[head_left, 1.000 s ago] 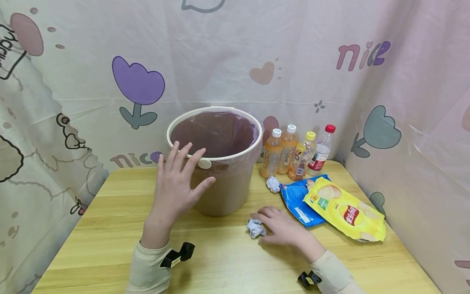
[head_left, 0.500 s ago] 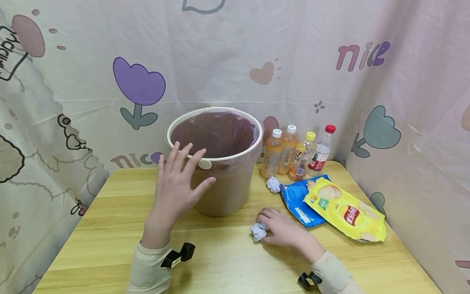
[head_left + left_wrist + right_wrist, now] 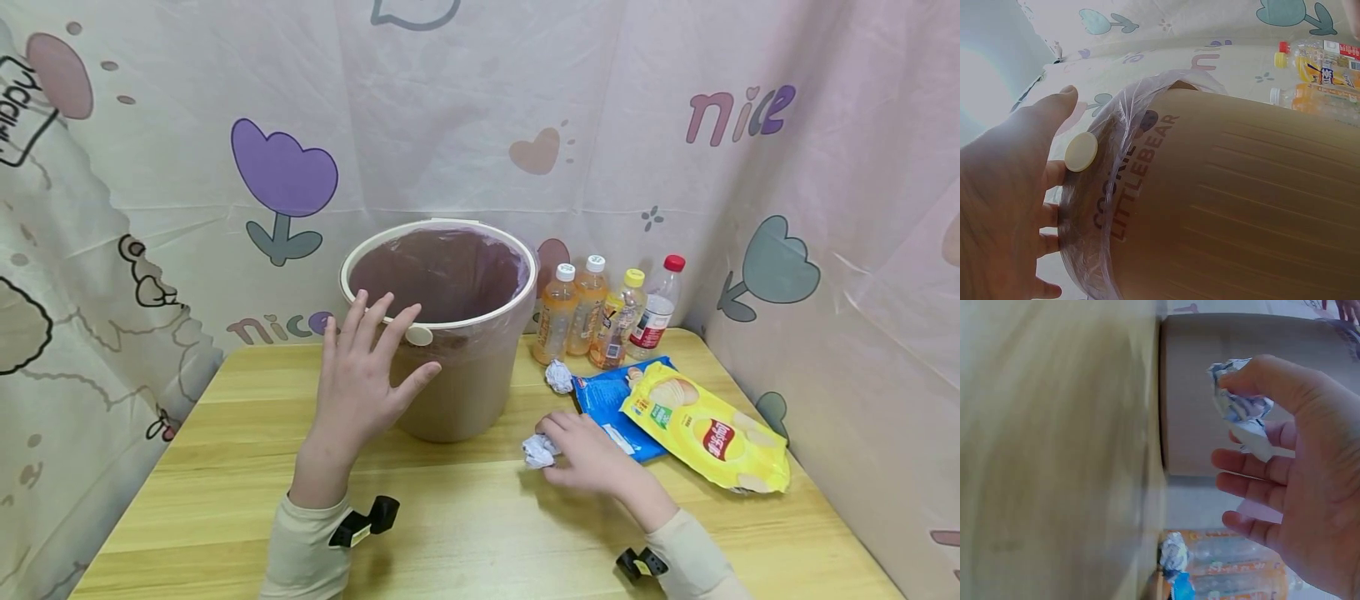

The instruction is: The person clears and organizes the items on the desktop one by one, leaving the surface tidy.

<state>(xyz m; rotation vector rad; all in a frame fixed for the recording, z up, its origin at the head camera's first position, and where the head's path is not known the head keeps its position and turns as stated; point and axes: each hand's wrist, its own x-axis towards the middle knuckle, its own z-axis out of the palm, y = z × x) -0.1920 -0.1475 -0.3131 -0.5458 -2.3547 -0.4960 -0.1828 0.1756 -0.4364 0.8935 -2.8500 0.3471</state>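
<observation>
My right hand (image 3: 588,454) pinches a crumpled paper ball (image 3: 538,451) between thumb and fingers, just above the table. In the right wrist view the same paper ball (image 3: 1242,409) shows white with dark print, and the other fingers are spread. My left hand (image 3: 358,379) is raised with fingers spread, at the near left rim of a brown trash can (image 3: 457,392). A clear plastic liner folds over its white rim. The left wrist view has the left hand (image 3: 1007,187) with its fingertips right at the can's edge, beside a round cream button.
A second paper ball (image 3: 558,377) lies right of the can. Behind it stand several plastic bottles, among them a red-capped bottle (image 3: 657,312). A blue snack bag (image 3: 600,400) lies partly under a yellow Lay's chip bag (image 3: 708,429). A printed cloth backs the wooden table (image 3: 217,500).
My right hand has closed its fingers on the near paper ball and shifted it slightly right and up from the table. The left hand stays in place at the can.
</observation>
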